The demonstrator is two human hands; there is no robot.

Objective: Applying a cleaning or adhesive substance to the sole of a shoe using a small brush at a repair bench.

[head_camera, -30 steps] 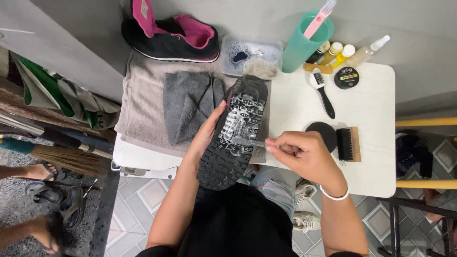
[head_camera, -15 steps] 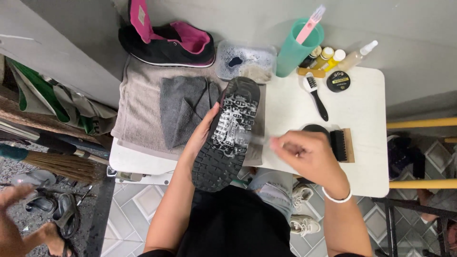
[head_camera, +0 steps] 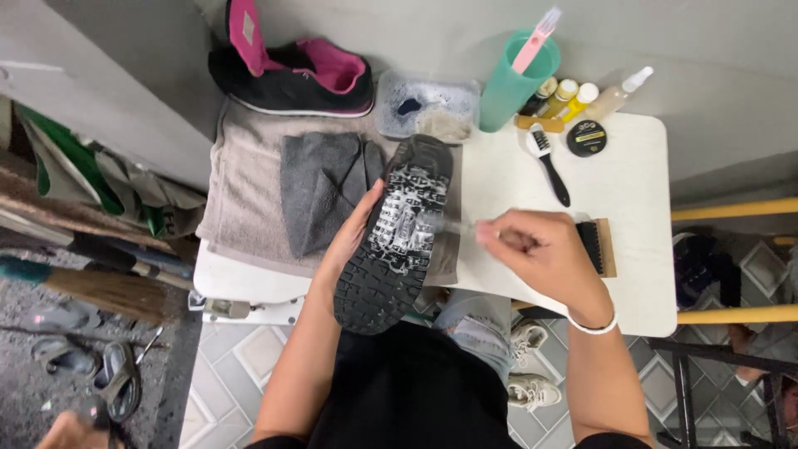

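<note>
Black shoe (head_camera: 395, 237) sole-up, foamy tread, tilted over table edge.

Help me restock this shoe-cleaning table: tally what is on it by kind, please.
Shoes: 2, the sole-up shoe held by the left hand and the black-and-pink shoe
Brushes: 4
Small bottles: 4
Cloths: 2
Teal cup: 1
Clear tub: 1
Round tin: 1
Total: 15

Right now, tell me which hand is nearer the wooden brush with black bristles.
Right. The right hand sits just left of the wooden brush, almost touching it; the left hand is across the upturned shoe, holding its far side.
</note>
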